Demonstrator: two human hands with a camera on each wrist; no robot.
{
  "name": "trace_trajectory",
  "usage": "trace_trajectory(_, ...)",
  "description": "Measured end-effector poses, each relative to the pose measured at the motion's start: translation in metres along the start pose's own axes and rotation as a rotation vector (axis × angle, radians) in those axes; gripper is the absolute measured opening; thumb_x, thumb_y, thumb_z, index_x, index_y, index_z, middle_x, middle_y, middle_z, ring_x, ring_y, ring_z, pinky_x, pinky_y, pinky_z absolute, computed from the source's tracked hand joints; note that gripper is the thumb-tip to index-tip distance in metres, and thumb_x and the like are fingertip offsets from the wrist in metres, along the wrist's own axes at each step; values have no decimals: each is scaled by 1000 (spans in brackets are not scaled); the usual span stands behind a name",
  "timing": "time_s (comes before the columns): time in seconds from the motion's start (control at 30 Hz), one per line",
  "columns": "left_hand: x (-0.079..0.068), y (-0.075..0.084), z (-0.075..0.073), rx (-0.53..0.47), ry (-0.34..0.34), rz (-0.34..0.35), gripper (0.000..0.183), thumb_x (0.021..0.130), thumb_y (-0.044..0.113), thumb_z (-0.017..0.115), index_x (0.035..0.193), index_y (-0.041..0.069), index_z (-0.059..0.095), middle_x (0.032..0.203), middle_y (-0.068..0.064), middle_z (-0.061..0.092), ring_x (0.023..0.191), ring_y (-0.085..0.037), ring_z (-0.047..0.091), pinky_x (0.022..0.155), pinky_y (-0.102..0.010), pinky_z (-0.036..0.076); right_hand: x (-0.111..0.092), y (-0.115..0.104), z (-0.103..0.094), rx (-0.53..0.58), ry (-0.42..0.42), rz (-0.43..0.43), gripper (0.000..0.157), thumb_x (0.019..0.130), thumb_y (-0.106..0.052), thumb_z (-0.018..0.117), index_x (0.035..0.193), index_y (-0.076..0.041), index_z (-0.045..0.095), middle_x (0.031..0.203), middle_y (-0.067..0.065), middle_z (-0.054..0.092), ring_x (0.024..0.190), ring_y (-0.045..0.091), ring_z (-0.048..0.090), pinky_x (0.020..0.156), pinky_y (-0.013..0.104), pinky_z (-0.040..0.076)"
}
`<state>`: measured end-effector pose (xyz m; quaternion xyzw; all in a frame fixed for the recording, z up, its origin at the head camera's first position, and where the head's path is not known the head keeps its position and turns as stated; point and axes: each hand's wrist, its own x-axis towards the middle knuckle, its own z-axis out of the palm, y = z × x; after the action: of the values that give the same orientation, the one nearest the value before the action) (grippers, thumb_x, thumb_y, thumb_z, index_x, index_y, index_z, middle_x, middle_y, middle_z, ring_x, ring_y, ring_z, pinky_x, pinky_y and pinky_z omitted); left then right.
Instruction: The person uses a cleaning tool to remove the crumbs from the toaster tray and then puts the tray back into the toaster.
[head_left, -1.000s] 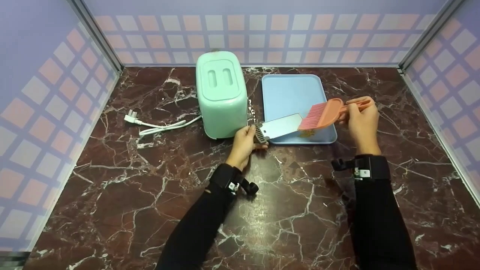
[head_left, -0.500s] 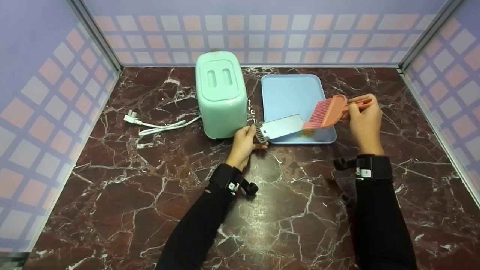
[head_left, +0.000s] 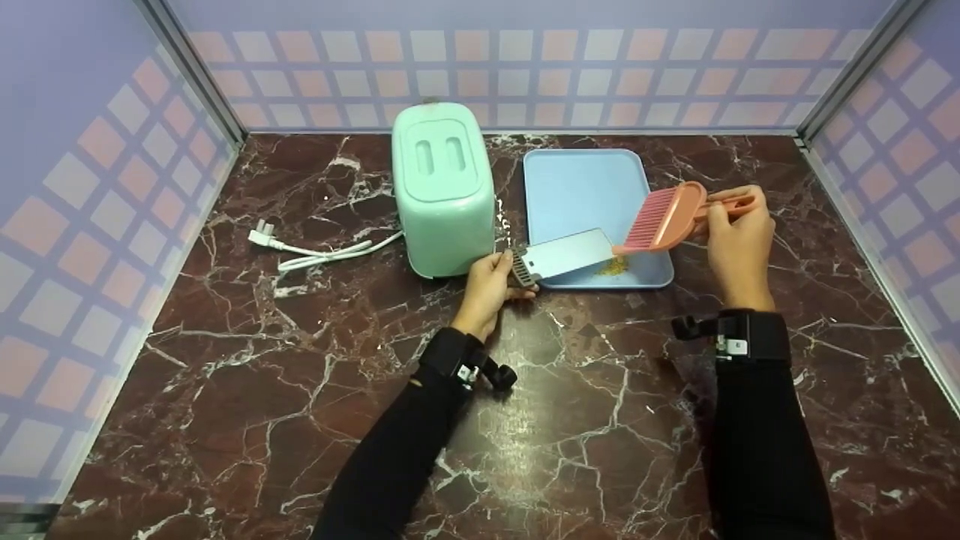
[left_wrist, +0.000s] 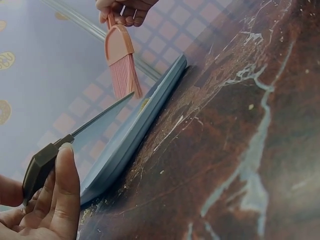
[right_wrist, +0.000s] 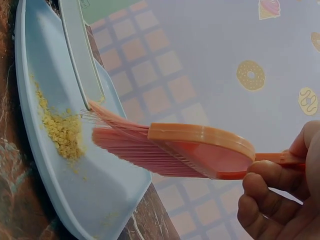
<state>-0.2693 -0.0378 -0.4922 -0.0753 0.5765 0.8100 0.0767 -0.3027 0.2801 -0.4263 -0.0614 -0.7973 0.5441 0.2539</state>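
Observation:
My left hand [head_left: 487, 296] pinches the grey end of a flat metal crumb tray [head_left: 570, 255], which slants over the front of a light blue tray [head_left: 585, 187]. In my right hand [head_left: 741, 240] is the handle of an orange brush [head_left: 679, 217] with pink bristles. Its bristle tips touch the crumb tray's far end, some bent over the edge, as the right wrist view shows. Below, a small heap of yellow crumbs [right_wrist: 62, 132] lies in the blue tray. A mint green toaster [head_left: 450, 232] stands just left of it, close to my left hand.
From the toaster's left side a white power cord [head_left: 326, 255] runs to a plug [head_left: 262, 235] on the dark marbled table [head_left: 300, 420]. Tile-patterned panels close off the back [head_left: 525, 60] and both sides. A few specks of crumb lie on the table beside the blue tray.
My right hand and the brush have moved right and slightly away, bristles drawn along to the crumb tray's end. More of the yellow crumbs now shows. My left hand has hardly moved.

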Motion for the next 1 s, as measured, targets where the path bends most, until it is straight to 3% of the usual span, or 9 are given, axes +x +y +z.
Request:
trace_trajectory(0.2, 0, -1, -1, 4, -5, -14, 30, 117, 16, 43, 110, -8, 60, 89, -15, 66, 69, -22, 70, 64, -27, 67, 1, -1, -3, 45, 30, 20, 13, 104, -2, 52, 107, -8, 63, 79, -3, 66, 58, 4, 63, 51, 15, 56)
trace_trajectory(0.43, 1, -1, -1, 2, -15, -15, 32, 117, 15, 42, 115, -12, 59, 89, -16, 66, 69, -21, 71, 64, -27, 67, 1, -4, 2, 381, 94, 39, 14, 103, 6, 52, 101, -5, 60, 78, 9, 64, 52, 11, 63, 46, 19, 56)
trace_trajectory(0.63, 2, -1, 0, -6, -12, -14, 31, 117, 15, 42, 113, -11, 59, 89, -16, 66, 68, -21, 70, 63, -27, 66, -11, -14, 30, 599, 47, 58, 19, 105, 11, 46, 99, -3, 57, 74, 9, 69, 50, 13, 65, 45, 23, 59)
trace_trajectory(0.83, 2, 0, 0, -13, -1, -23, 32, 117, 15, 42, 115, -11, 59, 88, -16, 67, 66, -21, 70, 62, -27, 66, -31, -20, 64, 537, -53, 25, 18, 103, 11, 47, 100, -5, 56, 74, 4, 71, 51, 11, 64, 47, 24, 60)
trace_trajectory(1.0, 1, 0, 2, -10, 1, -26, 32, 117, 15, 43, 117, -12, 60, 88, -16, 69, 66, -21, 71, 62, -28, 67, -44, -21, 79, 469, -93, -1, 15, 103, 10, 50, 102, -3, 57, 76, 4, 70, 53, 10, 65, 49, 24, 61)
